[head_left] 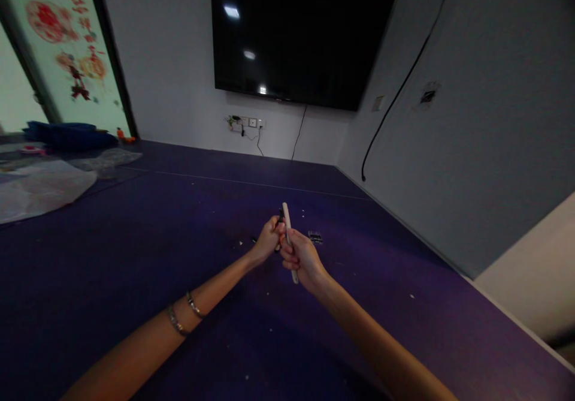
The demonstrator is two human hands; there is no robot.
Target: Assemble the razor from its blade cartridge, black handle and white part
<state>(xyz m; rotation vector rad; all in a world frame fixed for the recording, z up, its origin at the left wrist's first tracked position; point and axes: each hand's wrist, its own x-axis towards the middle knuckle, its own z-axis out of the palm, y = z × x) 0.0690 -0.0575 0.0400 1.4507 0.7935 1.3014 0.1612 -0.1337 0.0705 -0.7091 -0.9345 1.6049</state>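
Note:
My right hand [303,258] is closed round a slim white bar [286,214] with rounded ends, held nearly upright and leaning slightly left at the top. Right beside it, my left hand [268,238] is closed on a small dark object [281,215], whose tip shows next to the bar. Its kind is too small and too covered to make out. The fingers of both hands meet, or nearly so, in front of the bar. On the purple surface just right of the hands lies a small clear packet [315,237] with dark pieces.
Several white scraps [412,296] are scattered on the purple floor [179,257]. Plastic sheeting [45,188] and a dark blue bundle [72,135] lie at the left. A black cable [395,101] hangs down the right wall. A television [300,41] is on the far wall.

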